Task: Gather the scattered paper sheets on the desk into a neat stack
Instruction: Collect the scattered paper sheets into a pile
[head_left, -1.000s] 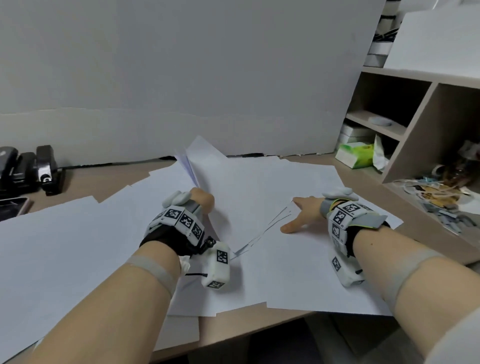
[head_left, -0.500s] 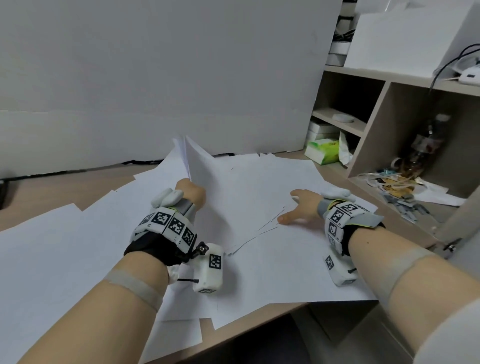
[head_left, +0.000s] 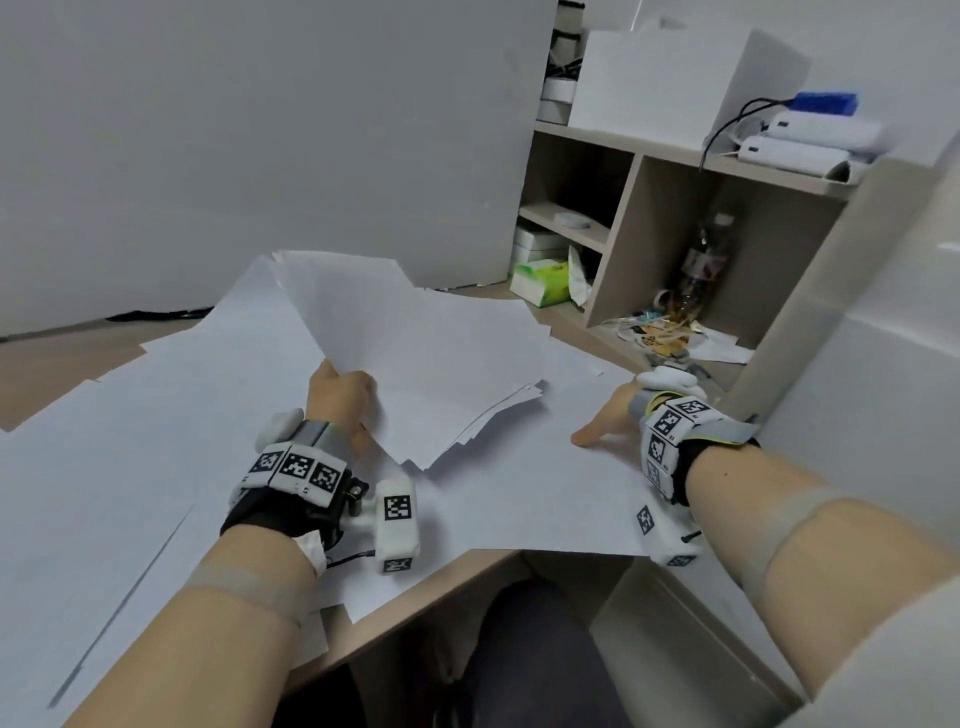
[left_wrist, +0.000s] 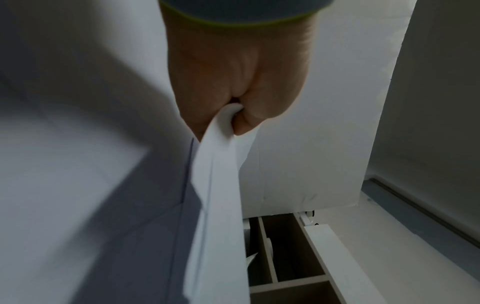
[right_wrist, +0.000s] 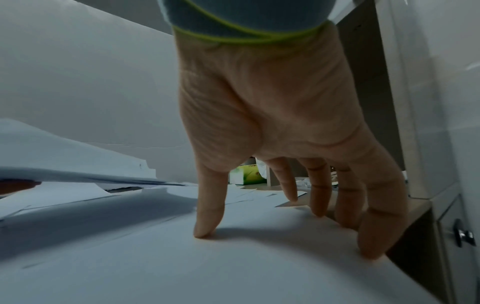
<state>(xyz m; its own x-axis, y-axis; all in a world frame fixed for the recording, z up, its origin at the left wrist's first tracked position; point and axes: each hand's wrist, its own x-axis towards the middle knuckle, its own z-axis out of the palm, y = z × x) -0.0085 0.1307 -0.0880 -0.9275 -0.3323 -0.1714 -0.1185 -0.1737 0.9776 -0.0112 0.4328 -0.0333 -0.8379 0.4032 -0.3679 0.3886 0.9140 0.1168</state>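
From above, the left hand (head_left: 340, 397) lifts a fanned bundle of white paper sheets (head_left: 415, 353) off the wooden counter (head_left: 62, 364); its wrist camera alone shows thumb and curled fingers pinching the bundle's edge (left_wrist: 221, 148). The right hand (head_left: 608, 421) lies spread, fingertips (right_wrist: 205, 232) pressing a flat loose sheet (head_left: 519, 499) at the counter's right edge. How many sheets the bundle holds is unclear

**No legible text on the desk**

The black-and-white square markers (head_left: 298, 466) on the wrist bands are patterns, not words. The green tissue box (head_left: 540, 283) carries print too blurred to read. The paper sheets (head_left: 415, 338) show blank.
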